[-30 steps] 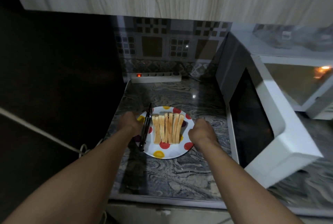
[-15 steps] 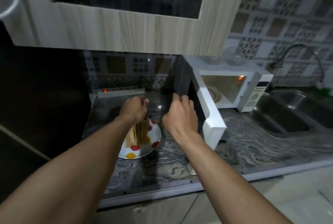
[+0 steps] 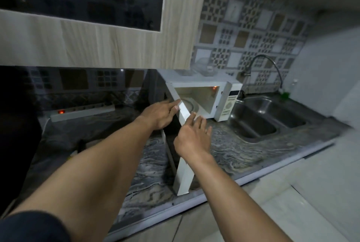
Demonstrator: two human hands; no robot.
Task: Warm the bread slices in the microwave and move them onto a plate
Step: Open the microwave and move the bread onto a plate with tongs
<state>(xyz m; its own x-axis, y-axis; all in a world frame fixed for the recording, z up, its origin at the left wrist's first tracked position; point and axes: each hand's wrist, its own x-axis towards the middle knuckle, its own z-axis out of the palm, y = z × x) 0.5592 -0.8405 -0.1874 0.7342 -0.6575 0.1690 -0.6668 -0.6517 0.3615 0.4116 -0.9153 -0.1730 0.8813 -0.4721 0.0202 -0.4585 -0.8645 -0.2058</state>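
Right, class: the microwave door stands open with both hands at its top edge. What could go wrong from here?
1. The left hand and right hand flank the top edge of the microwave door; swung carelessly, it might trap fingers against the microwave.
2. The open door reaches about to the countertop front edge, so a body or arm could knock it.

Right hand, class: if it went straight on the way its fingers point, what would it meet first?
The right hand would probably brush the open microwave door edge beside its index finger, then enter the microwave cavity; depth is unclear.
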